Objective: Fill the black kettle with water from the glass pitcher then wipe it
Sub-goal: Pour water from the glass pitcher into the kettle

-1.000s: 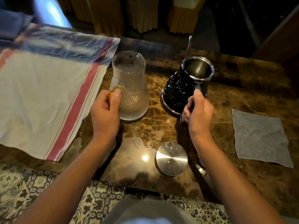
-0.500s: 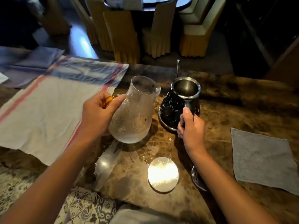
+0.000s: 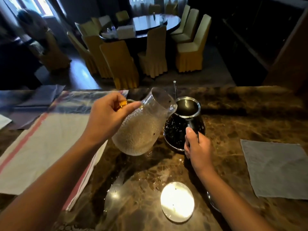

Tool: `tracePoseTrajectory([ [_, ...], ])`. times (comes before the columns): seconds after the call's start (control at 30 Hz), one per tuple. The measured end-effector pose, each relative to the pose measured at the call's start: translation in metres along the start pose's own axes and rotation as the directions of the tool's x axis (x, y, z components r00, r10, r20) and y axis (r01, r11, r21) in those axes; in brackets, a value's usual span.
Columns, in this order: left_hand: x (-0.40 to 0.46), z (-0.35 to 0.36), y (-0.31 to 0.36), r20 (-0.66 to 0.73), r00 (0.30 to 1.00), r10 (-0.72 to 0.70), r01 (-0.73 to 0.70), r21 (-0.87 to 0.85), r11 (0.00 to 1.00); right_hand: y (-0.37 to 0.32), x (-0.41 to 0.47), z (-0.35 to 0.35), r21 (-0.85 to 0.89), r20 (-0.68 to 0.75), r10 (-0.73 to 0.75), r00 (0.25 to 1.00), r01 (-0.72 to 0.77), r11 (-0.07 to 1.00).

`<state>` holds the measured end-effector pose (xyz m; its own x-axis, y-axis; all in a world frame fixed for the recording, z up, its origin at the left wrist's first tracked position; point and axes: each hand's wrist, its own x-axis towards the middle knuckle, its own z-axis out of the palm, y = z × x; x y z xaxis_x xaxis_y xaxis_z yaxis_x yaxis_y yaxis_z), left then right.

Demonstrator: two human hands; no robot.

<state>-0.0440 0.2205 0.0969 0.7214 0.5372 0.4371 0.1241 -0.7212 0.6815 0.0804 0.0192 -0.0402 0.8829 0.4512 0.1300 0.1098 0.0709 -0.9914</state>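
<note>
Head view: our left hand [image 3: 106,119] is wrapped around the amber handle [image 3: 122,104] of the glass pitcher [image 3: 141,125], fingers curled shut over it and thumb lying along the neck. Pitcher is lifted clear of the marble countertop [image 3: 233,124] and tilted to the right of our fingers, spout right at the steel rim of the black kettle [image 3: 181,127]; we cannot tell if it touches, or if water is running. Our right hand [image 3: 198,149] is closed on the kettle handle, thumb up on its near side, remaining fingers tucked under. Kettle stands upright on the counter just beyond those fingers, mouth open, lid off. Round metal lid [image 3: 177,201] lies flat on the counter nearer to us than our right fingers, well apart from the kettle. Grey wiping cloth [image 3: 276,170] lies flat to the right of our right hand, untouched. Striped white towel [image 3: 41,147] is spread under and left of our left forearm.
</note>
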Motion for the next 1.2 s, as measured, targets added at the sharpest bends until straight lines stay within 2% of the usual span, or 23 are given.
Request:
tracePoseTrajectory([
  [0.17, 0.018, 0.004, 0.007, -0.006, 0.998, 0.056, -0.055, 0.056, 0.997, 0.004, 0.000, 0.001, 0.011, -0.003, 0.005, 1.000, -0.005, 1.000],
  [0.37, 0.038, 0.006, 0.016, 0.085, 0.991, 0.102, -0.111, 0.112, 0.987, 0.001, 0.001, 0.001, 0.004, 0.003, -0.001, 1.000, 0.001, 1.000],
  [0.63, 0.051, 0.009, 0.015, 0.200, 0.978, 0.062, -0.097, 0.167, 0.981, 0.003, 0.003, -0.002, 0.044, 0.036, 0.004, 0.999, -0.006, 0.999],
  [0.97, 0.062, 0.004, 0.020, 0.282, 0.951, 0.130, -0.218, 0.308, 0.926, 0.002, 0.004, -0.003, 0.010, 0.054, 0.005, 0.999, -0.006, 1.000],
  [1.1, 0.069, 0.004, 0.020, 0.411, 0.909, 0.070, -0.255, 0.415, 0.873, 0.001, 0.003, -0.004, 0.001, 0.061, 0.012, 0.998, -0.012, 1.000],
  [1.2, 0.071, 0.006, 0.018, 0.439, 0.898, 0.022, -0.238, 0.444, 0.864, 0.000, 0.003, -0.004, 0.002, 0.068, 0.012, 0.998, -0.012, 1.000],
])
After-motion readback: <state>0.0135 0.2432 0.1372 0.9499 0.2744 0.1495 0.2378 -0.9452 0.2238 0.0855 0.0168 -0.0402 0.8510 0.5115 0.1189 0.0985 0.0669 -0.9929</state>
